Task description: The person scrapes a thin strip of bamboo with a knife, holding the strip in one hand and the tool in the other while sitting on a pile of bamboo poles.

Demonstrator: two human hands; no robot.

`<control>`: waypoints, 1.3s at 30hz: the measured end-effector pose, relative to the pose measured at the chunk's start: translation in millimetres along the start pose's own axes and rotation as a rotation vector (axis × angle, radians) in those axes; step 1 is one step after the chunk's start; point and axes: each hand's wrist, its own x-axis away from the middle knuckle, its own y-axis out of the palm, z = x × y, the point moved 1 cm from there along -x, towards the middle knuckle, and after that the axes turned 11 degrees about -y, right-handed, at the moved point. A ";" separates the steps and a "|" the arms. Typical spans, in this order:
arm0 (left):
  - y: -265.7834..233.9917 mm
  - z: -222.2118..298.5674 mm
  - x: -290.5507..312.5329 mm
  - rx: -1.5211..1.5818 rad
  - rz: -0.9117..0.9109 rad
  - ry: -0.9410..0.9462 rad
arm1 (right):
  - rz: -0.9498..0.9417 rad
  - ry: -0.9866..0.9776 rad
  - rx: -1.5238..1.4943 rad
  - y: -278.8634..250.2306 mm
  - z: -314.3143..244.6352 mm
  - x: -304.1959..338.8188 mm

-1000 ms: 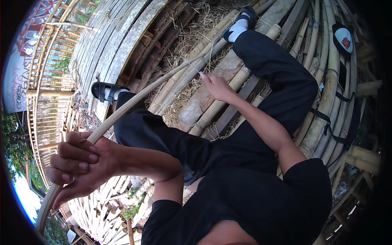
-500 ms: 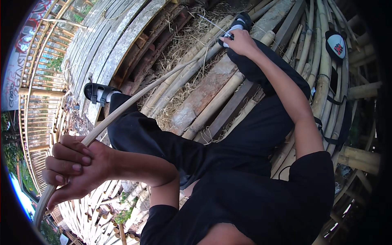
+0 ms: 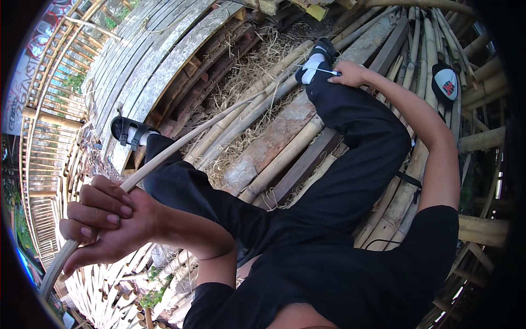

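A long pale bamboo strip [image 3: 165, 154] slants from the lower left to the far middle, over my left leg. My left hand [image 3: 112, 222] is closed around its near part, fingers curled over and thumb beneath. At the far middle, beside my right foot, my right hand [image 3: 350, 74] is closed on a knife [image 3: 323, 71] with a thin bright blade. A bit of blue shows at its handle, mostly hidden by my fingers. The blade points left over my white sock, apart from the strip's far end.
Curly shavings [image 3: 274, 52] litter the ground between bamboo poles [image 3: 285, 159] and a weathered plank platform [image 3: 131, 71]. My sandalled left foot [image 3: 131, 133] rests by its edge. A black-and-white cap-like object [image 3: 445, 82] lies on poles at right. A bamboo fence [image 3: 49, 142] stands left.
My right hand has moved right and slightly nearer with the knife, its elbow bending outward. The blade has swung flatter. My left hand keeps its hold, and the view has shifted slightly.
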 end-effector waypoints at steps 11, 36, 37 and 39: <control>7.8 0.8 1.3 -0.046 0.067 0.014 | 0.325 -0.015 -0.024 -47.7 9.7 -30.4; -2.3 18.5 6.7 -0.087 0.129 0.058 | -0.010 0.082 -0.181 -109.6 -60.8 69.1; -4.7 21.9 6.6 -0.124 0.142 0.068 | 0.072 0.120 -0.293 -115.2 -60.7 67.8; -8.8 21.0 5.2 -0.009 0.092 0.054 | 0.335 0.021 -0.114 -71.8 -68.2 76.1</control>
